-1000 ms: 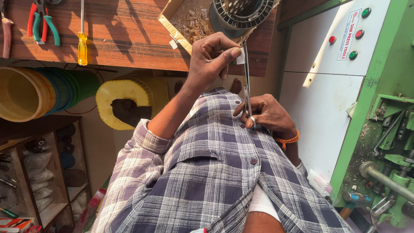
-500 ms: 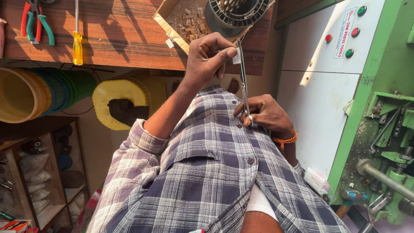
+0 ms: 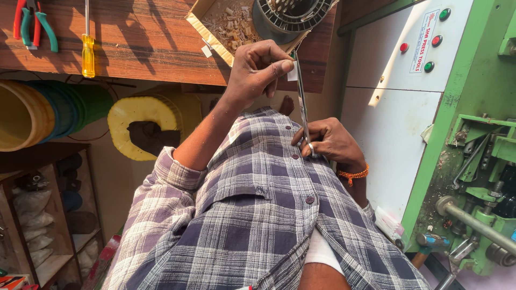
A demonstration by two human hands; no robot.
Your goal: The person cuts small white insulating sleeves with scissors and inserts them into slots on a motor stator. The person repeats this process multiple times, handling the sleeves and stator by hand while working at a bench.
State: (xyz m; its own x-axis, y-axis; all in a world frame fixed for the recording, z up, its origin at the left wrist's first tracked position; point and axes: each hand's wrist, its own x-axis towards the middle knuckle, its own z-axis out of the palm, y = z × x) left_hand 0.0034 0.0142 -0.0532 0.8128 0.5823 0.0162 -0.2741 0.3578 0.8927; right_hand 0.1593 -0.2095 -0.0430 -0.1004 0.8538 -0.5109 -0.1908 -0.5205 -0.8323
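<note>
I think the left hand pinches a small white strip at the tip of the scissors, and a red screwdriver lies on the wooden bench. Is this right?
Not quite. In the head view the screwdriver has a yellow handle, not red. The rest holds: the left hand pinches the white strip at the scissors tip, and the screwdriver lies on the wooden bench.

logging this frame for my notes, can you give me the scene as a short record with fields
left hand: left hand pinches a small white strip at the scissor tips
right hand: right hand holds the scissors by the handles, blades pointing towards the bench
bench: wooden workbench with a yellow screwdriver, pliers and a cardboard box of scraps
side: green and white machine with coloured buttons
clothing: plaid shirt, orange wrist thread
</note>
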